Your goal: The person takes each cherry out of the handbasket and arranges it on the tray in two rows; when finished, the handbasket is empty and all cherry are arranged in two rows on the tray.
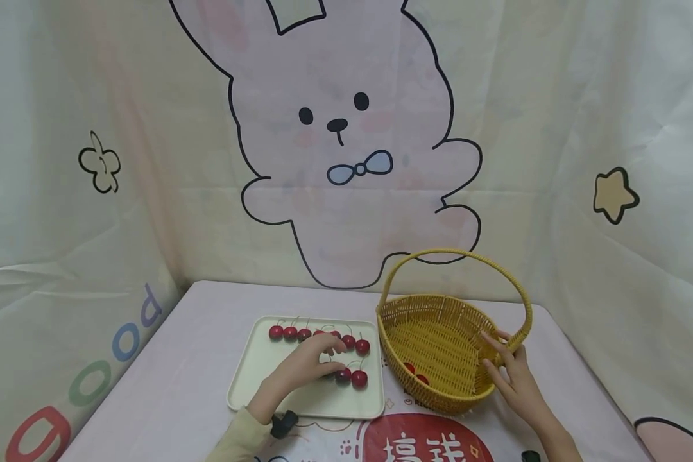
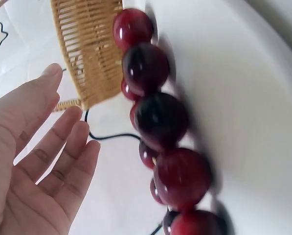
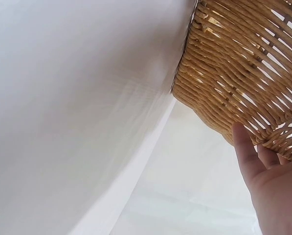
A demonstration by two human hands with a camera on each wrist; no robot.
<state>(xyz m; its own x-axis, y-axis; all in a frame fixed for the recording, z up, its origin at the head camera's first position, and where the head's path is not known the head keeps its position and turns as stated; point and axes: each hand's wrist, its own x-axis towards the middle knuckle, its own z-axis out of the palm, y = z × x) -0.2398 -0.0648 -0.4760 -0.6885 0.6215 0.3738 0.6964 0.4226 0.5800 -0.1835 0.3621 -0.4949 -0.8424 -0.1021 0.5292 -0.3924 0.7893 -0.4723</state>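
My left hand [image 1: 300, 367] hovers over a cream rectangular tray [image 1: 335, 404], its fingers loosely bent with nothing between them. Red cherries with stems lie on the tray in two rows: a back row [image 1: 290, 333] and a front row [image 1: 359, 379], partly hidden by the hand. In the left wrist view, the thumb and fingers of the left hand [image 2: 43, 161] are apart, beside the line of dark red cherries [image 2: 161, 120]. My right hand [image 1: 518, 378] grips the right rim of a yellow woven basket [image 1: 439, 337] near its handle. Two cherries [image 1: 422, 379] show inside the basket at its near left.
The basket's tall arched handle [image 1: 459, 252] rises above the table. Tray and basket stand side by side on a pale tablecloth [image 1: 190, 359] with a red printed patch [image 1: 427, 439] at the front. Printed cloth walls [image 1: 346, 237] enclose the table at the back and sides.
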